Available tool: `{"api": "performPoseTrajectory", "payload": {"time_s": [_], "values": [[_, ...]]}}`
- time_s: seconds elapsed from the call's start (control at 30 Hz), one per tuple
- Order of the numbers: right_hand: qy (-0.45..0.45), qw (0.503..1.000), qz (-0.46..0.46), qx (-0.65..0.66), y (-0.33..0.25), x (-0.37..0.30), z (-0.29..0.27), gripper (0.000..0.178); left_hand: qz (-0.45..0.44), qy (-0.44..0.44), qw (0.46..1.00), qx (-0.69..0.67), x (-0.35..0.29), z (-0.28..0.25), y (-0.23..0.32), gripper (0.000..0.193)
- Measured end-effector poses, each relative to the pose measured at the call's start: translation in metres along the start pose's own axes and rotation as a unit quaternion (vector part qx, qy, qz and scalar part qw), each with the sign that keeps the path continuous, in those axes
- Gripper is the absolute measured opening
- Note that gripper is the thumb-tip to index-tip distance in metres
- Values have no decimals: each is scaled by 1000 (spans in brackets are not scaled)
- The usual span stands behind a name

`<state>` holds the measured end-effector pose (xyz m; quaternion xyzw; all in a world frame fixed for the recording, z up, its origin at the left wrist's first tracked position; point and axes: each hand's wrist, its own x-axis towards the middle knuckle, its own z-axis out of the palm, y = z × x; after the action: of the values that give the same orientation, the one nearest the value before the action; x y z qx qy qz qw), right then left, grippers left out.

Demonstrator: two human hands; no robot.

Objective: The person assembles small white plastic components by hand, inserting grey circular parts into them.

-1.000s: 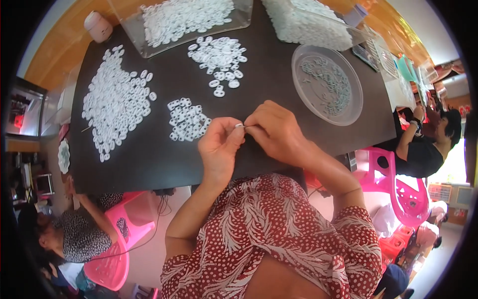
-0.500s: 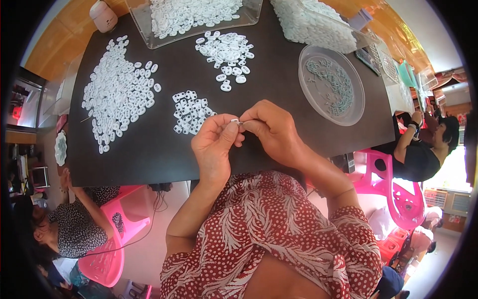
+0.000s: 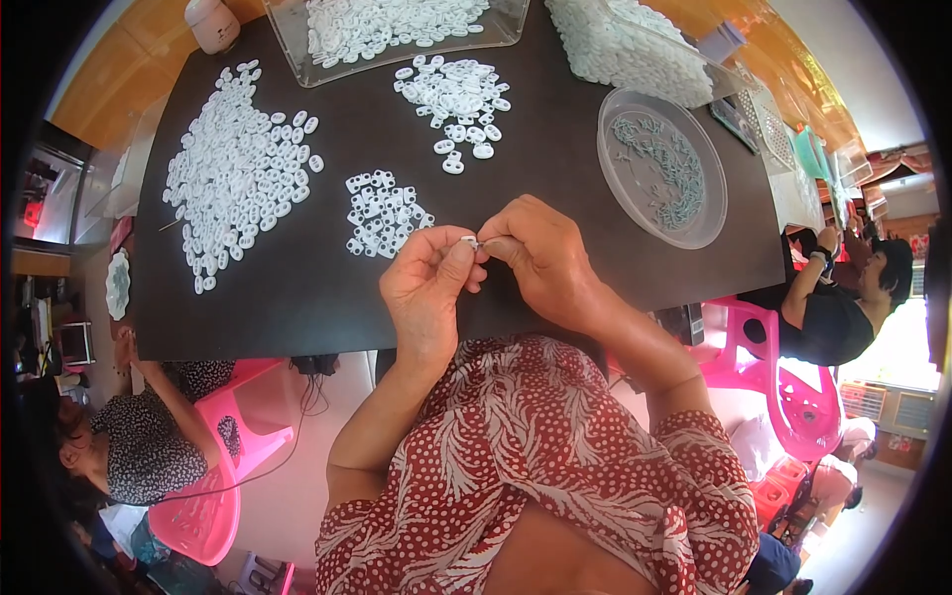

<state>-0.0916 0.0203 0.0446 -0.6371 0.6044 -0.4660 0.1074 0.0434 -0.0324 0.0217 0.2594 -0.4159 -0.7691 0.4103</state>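
Observation:
My left hand [image 3: 428, 283] pinches a small white plastic piece [image 3: 469, 239] between thumb and fingertips, above the near part of the dark table. Against it, fingertip to fingertip, my right hand [image 3: 543, 263] is closed in a pinch; what it grips is tiny and mostly covered by the fingers. Just beyond my left hand lies a small pile of white squarish pieces with holes [image 3: 385, 215]. Farther off is a heap of white oval pieces with two openings [image 3: 451, 94]. To the right stands a round clear plastic dish [image 3: 617, 183] with small grey-green parts [image 3: 674, 178].
A large heap of white oval pieces [image 3: 233, 178] covers the table's left side. Two clear bins of white pieces, one at the back [image 3: 397, 61] and one at back right [image 3: 635, 50], stand near a jar [image 3: 211, 25]. People sit on both sides by pink chairs [image 3: 203, 511].
The table and its piles have shifted slightly upward in view. Both hands stay together in almost the same pose, still pinching at the white piece.

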Motion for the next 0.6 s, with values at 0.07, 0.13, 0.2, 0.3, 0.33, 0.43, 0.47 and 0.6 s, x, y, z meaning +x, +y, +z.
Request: {"api": "performPoseTrajectory", "payload": {"time_s": [0.07,0.13,0.2,0.3,0.33,0.43,0.47,0.6], "values": [[2,1000,-3,-4,-1,0,1,6,0,1,1000,2,0,-1,0,10],[3,1000,-7,-9,0,0,2,6,7,5,1000,8,-1,-1,-2,9],[3,1000,-10,-14,-1,0,4,6,16,12,1000,13,-2,-1,-3,9],[-2,999,-19,-29,-2,0,6,7,46,31,997,54,-4,0,-6,9],[-1,999,-23,-32,-2,0,7,6,67,44,993,92,-5,0,-7,10],[3,999,-28,-37,-3,-1,11,6,126,51,981,139,-7,-1,-13,10],[6,999,-29,-39,-4,-1,12,6,126,52,981,138,-7,-3,-16,10],[0,999,-18,-37,-6,-2,16,4,127,65,981,133,-7,-3,-16,10]]}}
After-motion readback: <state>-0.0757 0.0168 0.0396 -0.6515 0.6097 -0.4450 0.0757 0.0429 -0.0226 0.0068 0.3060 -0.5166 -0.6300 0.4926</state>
